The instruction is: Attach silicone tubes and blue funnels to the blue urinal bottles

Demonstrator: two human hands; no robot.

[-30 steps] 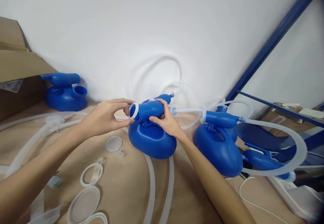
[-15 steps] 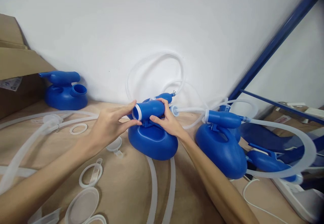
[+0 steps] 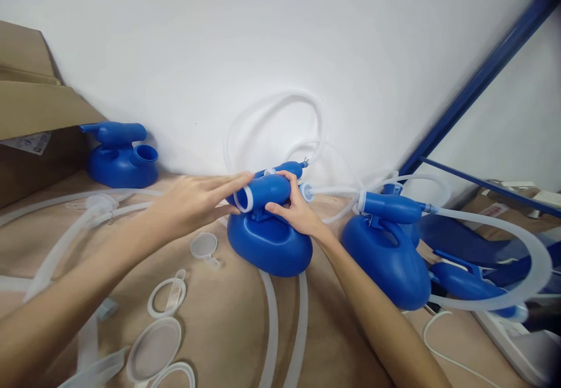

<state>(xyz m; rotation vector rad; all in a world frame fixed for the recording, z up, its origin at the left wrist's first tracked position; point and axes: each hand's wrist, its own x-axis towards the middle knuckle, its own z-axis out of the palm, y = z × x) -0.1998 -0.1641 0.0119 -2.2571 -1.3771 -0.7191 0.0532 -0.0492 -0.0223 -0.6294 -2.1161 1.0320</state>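
Head view: L hand was spread, at white ring on left end of blue tube, mid bench; R hand clasped tube. Step prob. ring-seating; next move wd've called for even push, R steady.

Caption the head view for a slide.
Right hand grips a blue container by its cylinder, left hand beside the white ring.

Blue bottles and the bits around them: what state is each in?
Left hand: open, beside the white ring; contact unclear
Right hand: gripping the middle blue cylinder
White ring: around that cylinder's mouth
Middle blue cylinder: mouth open
Left bottle: upright, uncapped
Right cylinder: hose attached
Small lid: lying loose
Cardboard box: open
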